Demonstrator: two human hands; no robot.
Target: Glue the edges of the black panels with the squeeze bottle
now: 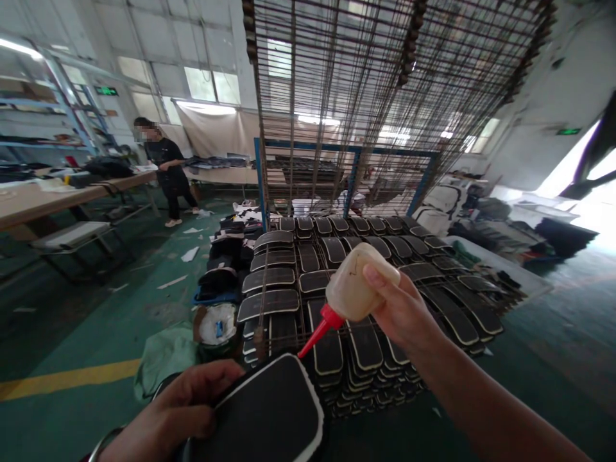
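My left hand (192, 401) grips a black rounded-corner panel (269, 417) by its left side, low in the view. A white line of what looks like glue runs along the panel's edge. My right hand (399, 301) is wrapped around a translucent, cream-coloured squeeze bottle (359, 282), tipped downward. Its red nozzle (320, 330) points at the panel's far edge, with the tip at or just above the white line; I cannot tell whether it touches. The panel's lower end runs out of the frame.
Beyond my hands, a wire drying rack (308, 253) carries many similar black panels with pale edges, more rack layers raised above. A round tub (215, 324) and a green cloth (166, 359) lie left on the floor. A person (166, 167) stands by a long table (72, 199).
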